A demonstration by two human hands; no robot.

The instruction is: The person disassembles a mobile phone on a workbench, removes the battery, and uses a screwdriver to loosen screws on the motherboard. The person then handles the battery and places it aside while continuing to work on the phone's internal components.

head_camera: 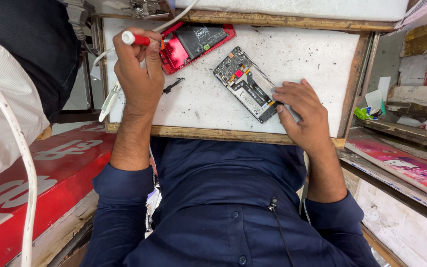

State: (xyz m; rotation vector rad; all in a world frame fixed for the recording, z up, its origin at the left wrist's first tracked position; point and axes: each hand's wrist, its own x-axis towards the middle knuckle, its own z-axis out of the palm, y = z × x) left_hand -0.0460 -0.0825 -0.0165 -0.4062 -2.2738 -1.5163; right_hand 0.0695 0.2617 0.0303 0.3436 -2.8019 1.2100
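Dark blue shirt of the person fills the bottom of the view, w/ both sleeves pushed up the forearms. 2 hands reach out from it over a white tabletop that has a wood frame and many small dark specks.

Left hand is closed in a fist around a tool w/ red handle and white cap. The tool's tip is hidden, so it is not possible to tell what it touches. It is held up at the far left corner of the tabletop, just beside a red phone shell that lies open-side up w/ a dark flat block inside.

Right hand is partly open, fingers curved. Thumb and fingertips press on the near end of an opened phone, which lies flat and diagonal approx. in the middle of the tabletop, circuit board and flat cables showing. The 2 phone parts are apart, not touching.

Betw. the hands a small black part lies alone on the tabletop. A white clip-like tool hangs at the left edge.

At left, another person in white shirt stands near, w/ a white cable in front of a red board.
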